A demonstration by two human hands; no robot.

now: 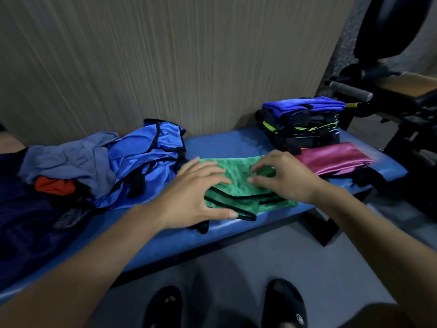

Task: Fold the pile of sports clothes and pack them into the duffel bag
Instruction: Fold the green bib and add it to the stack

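A green mesh garment with black trim (pixel 238 185) lies partly folded on the blue padded bench (pixel 224 233). My left hand (pixel 194 192) rests flat on its left side, thumb along the front edge. My right hand (pixel 283 176) hovers over its right side with fingers curved, touching the cloth. An unfolded pile sits to the left: a shiny blue jersey (pixel 142 162), a grey garment (pixel 71 157) and an orange piece (pixel 54 185). A folded stack topped with blue (pixel 302 121) stands at the back right, with a folded magenta garment (pixel 335 157) in front of it. No duffel bag is visible.
A textured wall panel (pixel 165 55) runs behind the bench. Black gym equipment with a padded roller (pixel 350 89) stands at the right. Dark navy fabric (pixel 28 233) lies at the far left. My feet in black shoes (pixel 283 304) stand on the grey floor.
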